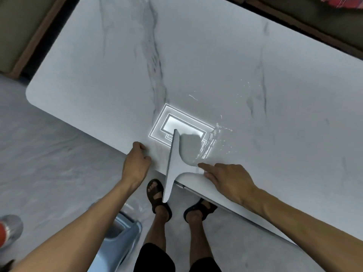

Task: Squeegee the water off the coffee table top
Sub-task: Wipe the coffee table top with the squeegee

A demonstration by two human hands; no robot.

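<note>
The white marble coffee table top fills most of the view. A grey T-shaped squeegee lies against it at the near edge, its long blade running from the table surface out past the edge above my feet. My right hand is shut on the squeegee's handle, index finger stretched along it. Water streaks and droplets glisten just right of the blade, with finer drops farther right. My left hand rests on the table's near edge left of the blade, fingers curled, holding nothing.
A ceiling light's reflection shines on the top by the blade tip. On the floor below the edge stands a pale blue container, beside my sandalled feet. A silver and red object sits at bottom left. Sofa bases border the table's far sides.
</note>
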